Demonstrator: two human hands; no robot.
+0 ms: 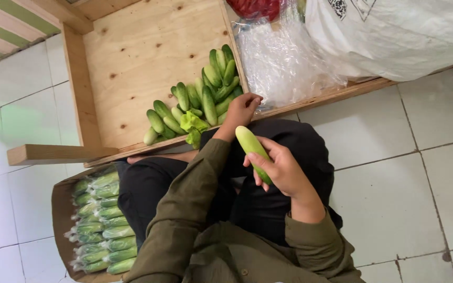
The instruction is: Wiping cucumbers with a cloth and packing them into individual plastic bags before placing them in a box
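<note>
Gripping a pale cucumber (252, 152), right hand (284, 170) curls shut; left hand (242, 110) rests loosely on the cucumber pile (200, 99).

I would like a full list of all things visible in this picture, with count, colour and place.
loose cucumbers: about twenty, green, piled in the tray's corner
tray: one, pale wood, on the floor ahead
held cucumber: one, light green, in the right hand
wrapped cucumbers: many, green, in a box at lower left
plastic sheet: one, clear, beside the tray
sack: one, white, top right
floor: white tiles
left hand: at the pile's edge
right hand: grip closed around the cucumber
</note>
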